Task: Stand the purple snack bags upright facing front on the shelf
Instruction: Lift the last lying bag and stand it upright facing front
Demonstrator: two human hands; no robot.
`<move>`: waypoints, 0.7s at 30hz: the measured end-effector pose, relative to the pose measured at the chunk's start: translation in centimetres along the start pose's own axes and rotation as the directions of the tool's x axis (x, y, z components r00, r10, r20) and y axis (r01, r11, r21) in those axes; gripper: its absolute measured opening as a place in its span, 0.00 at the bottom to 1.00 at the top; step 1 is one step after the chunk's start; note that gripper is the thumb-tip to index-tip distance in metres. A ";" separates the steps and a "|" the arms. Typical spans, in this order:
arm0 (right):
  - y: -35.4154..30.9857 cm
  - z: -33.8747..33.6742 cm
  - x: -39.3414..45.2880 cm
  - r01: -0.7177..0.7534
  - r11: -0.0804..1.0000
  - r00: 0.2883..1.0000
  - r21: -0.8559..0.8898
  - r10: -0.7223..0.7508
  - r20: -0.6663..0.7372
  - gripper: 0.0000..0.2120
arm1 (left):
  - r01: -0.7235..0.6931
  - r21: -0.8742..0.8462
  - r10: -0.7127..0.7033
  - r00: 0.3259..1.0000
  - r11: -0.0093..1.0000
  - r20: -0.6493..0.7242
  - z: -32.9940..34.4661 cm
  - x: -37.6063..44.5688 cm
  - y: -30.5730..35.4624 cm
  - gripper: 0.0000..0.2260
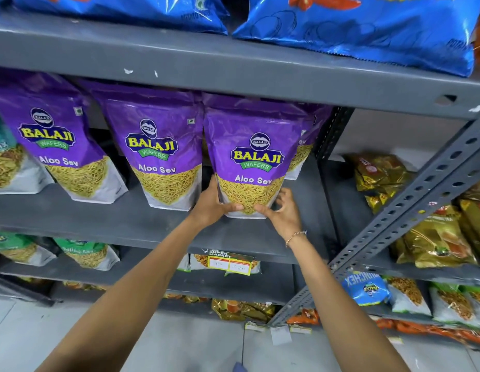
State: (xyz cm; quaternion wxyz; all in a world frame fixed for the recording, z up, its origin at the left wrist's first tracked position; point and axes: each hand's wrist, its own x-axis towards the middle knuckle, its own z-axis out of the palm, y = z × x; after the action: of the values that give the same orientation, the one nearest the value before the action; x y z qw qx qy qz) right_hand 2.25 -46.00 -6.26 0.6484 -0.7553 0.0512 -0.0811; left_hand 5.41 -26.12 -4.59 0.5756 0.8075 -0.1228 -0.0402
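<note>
Three purple Aloo Sev bags stand upright, fronts facing out, on the grey middle shelf [126, 218]: one at the left [53, 140], one in the middle [158, 154], and one at the right [253, 157]. My left hand [213, 202] grips the right bag's lower left corner, thumb across its front bottom edge. My right hand [283, 210] touches its lower right corner with thumb and fingertips, fingers spread. Another purple bag [305, 146] stands behind the right one, mostly hidden.
Blue snack bags [367, 28] lie on the shelf above. A teal bag [5, 162] stands at the far left. Gold packets [381, 175] fill the neighbouring rack at the right. A yellow price tag [229, 263] hangs below the shelf edge. Green bags sit on the lower shelf.
</note>
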 end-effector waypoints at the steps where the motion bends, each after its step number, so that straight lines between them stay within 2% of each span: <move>1: 0.2 0.0 -0.3 -0.007 1.000 1.000 0.003 0.007 -0.002 0.30 | 0.002 0.011 -0.002 1.000 1.000 -0.007 0.0 -0.3 -0.2 0.39; 4: 0.1 0.0 -0.6 -0.027 1.000 1.000 0.011 0.027 0.010 0.30 | 0.001 0.036 -0.001 1.000 0.999 0.008 0.0 -0.8 -0.4 0.39; 9: 0.1 0.1 -0.9 -0.029 0.999 1.000 0.026 0.029 -0.002 0.31 | 0.032 0.039 -0.033 0.998 0.999 0.050 0.0 -0.5 -0.3 0.47; 17: 0.5 -2.8 -0.9 -0.024 0.999 0.998 0.033 0.026 -0.061 0.30 | -0.004 -0.024 0.006 0.996 1.000 0.088 3.0 0.7 1.1 0.41; 21: 0.9 -4.9 -1.5 -0.074 0.992 0.997 0.100 0.076 -0.015 0.38 | -0.003 -0.008 0.004 0.994 1.000 0.107 5.3 1.2 1.8 0.39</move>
State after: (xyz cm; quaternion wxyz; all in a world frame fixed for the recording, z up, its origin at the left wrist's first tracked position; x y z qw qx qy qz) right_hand -0.12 -50.61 -6.57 0.6873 -0.7188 0.0816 -0.0663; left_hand 5.21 -31.86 -4.63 0.5715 0.8016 -0.1545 -0.0828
